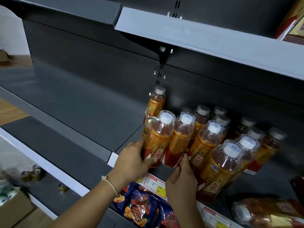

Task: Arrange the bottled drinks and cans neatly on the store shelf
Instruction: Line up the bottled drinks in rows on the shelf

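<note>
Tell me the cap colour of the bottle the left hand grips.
White cap, seen in the head view.

View, single: head-worn wide-angle camera, set above and in front of the shelf [92, 129], facing forward and down, tilted so shelf edges run diagonally. Range: close; both forearms enter from the bottom edge, left hand [131, 160] and right hand [182, 183] at lower centre. Field: upper shelf [197, 37] across the top, bottles [204, 142] right of centre, lower tier along the bottom. Wide-angle bending and blur at the margins.
</note>
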Motion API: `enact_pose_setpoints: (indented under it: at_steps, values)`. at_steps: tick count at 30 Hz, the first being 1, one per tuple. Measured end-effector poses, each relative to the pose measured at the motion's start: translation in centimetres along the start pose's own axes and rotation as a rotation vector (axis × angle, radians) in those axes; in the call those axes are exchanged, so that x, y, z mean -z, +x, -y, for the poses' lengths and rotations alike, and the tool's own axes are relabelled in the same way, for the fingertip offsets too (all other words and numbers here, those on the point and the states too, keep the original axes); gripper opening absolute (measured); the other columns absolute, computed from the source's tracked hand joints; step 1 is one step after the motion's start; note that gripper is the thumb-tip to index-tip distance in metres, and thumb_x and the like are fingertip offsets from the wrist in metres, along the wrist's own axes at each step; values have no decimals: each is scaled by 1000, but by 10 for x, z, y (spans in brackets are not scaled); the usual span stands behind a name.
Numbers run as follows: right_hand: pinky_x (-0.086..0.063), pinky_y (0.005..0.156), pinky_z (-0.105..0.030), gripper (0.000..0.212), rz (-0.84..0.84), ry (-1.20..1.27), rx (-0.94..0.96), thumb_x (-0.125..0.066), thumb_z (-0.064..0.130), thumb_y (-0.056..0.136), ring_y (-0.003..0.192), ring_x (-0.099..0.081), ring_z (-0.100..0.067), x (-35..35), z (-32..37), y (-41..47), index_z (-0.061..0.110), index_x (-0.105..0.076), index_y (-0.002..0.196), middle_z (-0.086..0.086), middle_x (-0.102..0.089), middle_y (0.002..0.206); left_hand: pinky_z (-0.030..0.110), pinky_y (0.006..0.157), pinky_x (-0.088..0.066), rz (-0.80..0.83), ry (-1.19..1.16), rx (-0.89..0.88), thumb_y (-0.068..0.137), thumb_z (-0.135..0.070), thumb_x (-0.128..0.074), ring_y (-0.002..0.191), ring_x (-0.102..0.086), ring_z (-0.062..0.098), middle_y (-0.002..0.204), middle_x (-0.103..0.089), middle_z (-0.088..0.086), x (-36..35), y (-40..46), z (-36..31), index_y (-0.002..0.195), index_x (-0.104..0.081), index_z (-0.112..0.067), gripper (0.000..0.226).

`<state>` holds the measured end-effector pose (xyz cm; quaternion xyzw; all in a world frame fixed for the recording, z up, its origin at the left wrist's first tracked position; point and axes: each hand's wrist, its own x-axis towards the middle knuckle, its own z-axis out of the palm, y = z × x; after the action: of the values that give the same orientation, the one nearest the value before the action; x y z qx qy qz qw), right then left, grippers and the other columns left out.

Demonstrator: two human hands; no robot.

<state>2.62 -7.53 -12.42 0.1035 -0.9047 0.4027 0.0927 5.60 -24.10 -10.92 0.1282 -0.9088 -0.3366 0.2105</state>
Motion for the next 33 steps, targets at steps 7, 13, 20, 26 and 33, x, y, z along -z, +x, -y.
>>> enact_pose_setpoints:
  at_steps: [7, 13, 20, 26, 33]
  values:
    - [-40, 89, -13, 60, -66, 68, 61, -50, -10, 86, 123, -55, -17, -6, -3, -10, 15, -54, 140, -2, -50, 139, 27, 70, -55, 56, -5, -20, 66, -67, -74, 79, -61, 3, 92, -65, -13, 9, 6, 1, 106, -59, -28, 58]
    - [-44, 102, -34, 61, 27, 55, -1, -52, -7, 84, 128, -51, -19, -9, -6, 2, 17, -53, 140, 0, -53, 141, 17, 57, -48, 61, 57, -74, 56, -81, -61, 69, -59, 3, 83, -62, -16, -3, 3, -4, 97, -52, -32, 64]
    - [-36, 117, -41, 83, -33, 209, -89, -49, -12, 83, 138, -46, -19, -1, -5, 0, 23, -30, 156, -2, -48, 152, 8, 62, -42, 144, -50, -100, 64, -68, -72, 78, -61, 1, 96, -65, -17, -15, 11, -9, 107, -54, -36, 57]
    - [-35, 116, -46, 88, -162, 242, 7, -49, -17, 80, 140, -44, -20, -5, -6, -12, 23, -25, 156, -2, -45, 153, 7, 56, -40, 171, -49, -108, 63, -65, -76, 71, -58, -4, 84, -58, -21, -16, 14, -14, 98, -52, -37, 51]
    - [-29, 111, -29, 88, -85, 261, 3, -49, -14, 78, 143, -39, -25, 0, -6, -10, 20, -30, 156, -8, -40, 157, 28, 76, -57, 182, -77, -70, 61, -61, -80, 83, -64, 2, 99, -69, -13, -24, 10, -26, 112, -60, -31, 62]
